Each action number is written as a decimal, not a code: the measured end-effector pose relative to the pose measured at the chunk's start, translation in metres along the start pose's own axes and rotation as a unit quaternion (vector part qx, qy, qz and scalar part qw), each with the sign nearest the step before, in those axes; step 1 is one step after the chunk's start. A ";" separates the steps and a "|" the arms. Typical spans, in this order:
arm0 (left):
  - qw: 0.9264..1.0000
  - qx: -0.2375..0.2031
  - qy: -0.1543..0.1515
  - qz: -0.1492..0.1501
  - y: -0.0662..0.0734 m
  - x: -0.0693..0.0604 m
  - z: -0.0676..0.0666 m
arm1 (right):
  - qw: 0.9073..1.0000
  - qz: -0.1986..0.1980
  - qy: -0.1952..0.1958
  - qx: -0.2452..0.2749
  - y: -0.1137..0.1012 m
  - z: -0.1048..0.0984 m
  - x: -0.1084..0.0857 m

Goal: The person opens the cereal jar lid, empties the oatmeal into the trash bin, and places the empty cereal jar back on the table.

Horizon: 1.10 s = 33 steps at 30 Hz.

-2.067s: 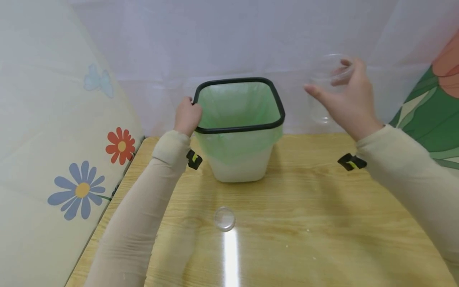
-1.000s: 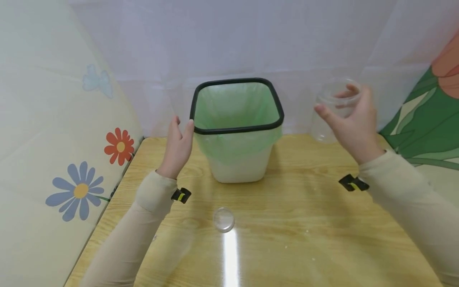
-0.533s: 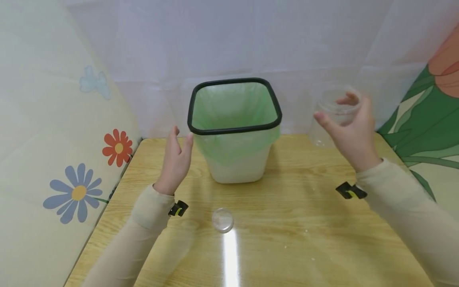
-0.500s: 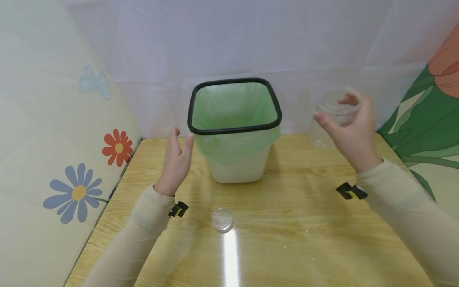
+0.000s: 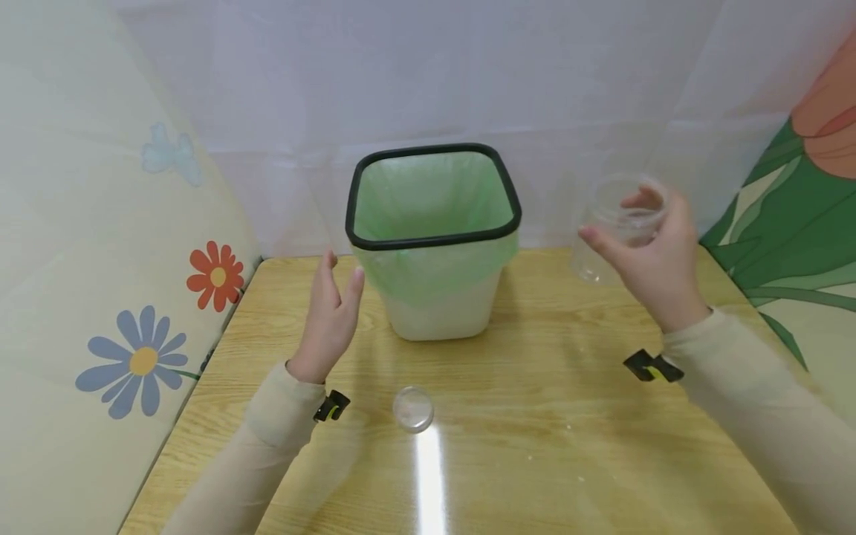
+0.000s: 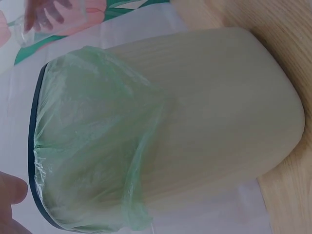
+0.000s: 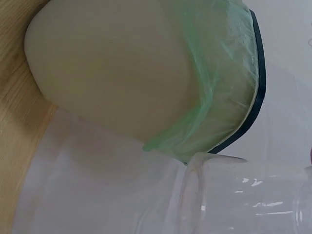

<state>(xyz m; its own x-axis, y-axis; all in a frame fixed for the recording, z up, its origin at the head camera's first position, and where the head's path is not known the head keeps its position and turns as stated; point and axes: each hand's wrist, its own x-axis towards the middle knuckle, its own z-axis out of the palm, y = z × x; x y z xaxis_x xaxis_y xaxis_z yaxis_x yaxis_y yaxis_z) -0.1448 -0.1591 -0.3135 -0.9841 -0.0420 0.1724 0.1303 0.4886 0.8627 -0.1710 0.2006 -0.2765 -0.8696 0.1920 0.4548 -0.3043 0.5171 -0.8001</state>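
A white trash bin (image 5: 441,312) stands at the back middle of the table, lined with a green plastic bag (image 5: 435,271) under a black rim ring (image 5: 435,242). Left of the bin, my left hand (image 5: 329,319) has its fingers and thumb spread and holds nothing. My right hand (image 5: 655,260) grips a clear plastic jar (image 5: 595,256) near its mouth, to the right of the bin. The right wrist view shows the jar (image 7: 243,200) beside the bin's rim. A small round clear lid (image 5: 413,409) lies on the table in front of the bin.
The wooden table (image 5: 535,386) reaches back to a white cloth backdrop (image 5: 321,82). Flower-printed panels stand at left (image 5: 60,245) and right (image 5: 789,230). A bright reflection shows near the lid.
My left hand has let go of the bin's rim and drawn down toward me, fingers spreading. My right hand has lowered the jar beside the bin. The lid stays on the table.
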 end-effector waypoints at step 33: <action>0.998 0.050 -0.024 0.009 -0.011 -0.017 0.011 | 0.999 0.010 -0.039 -0.002 0.020 0.011 -0.033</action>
<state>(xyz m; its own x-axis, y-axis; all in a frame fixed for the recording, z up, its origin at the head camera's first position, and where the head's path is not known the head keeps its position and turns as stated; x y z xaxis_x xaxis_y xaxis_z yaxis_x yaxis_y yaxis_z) -0.1307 -0.1538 -0.3316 -0.9869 0.0081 0.1614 0.1368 0.5737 0.8076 -0.1521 0.1956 -0.3115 -0.9038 0.1364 0.4057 -0.2846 0.5165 -0.8076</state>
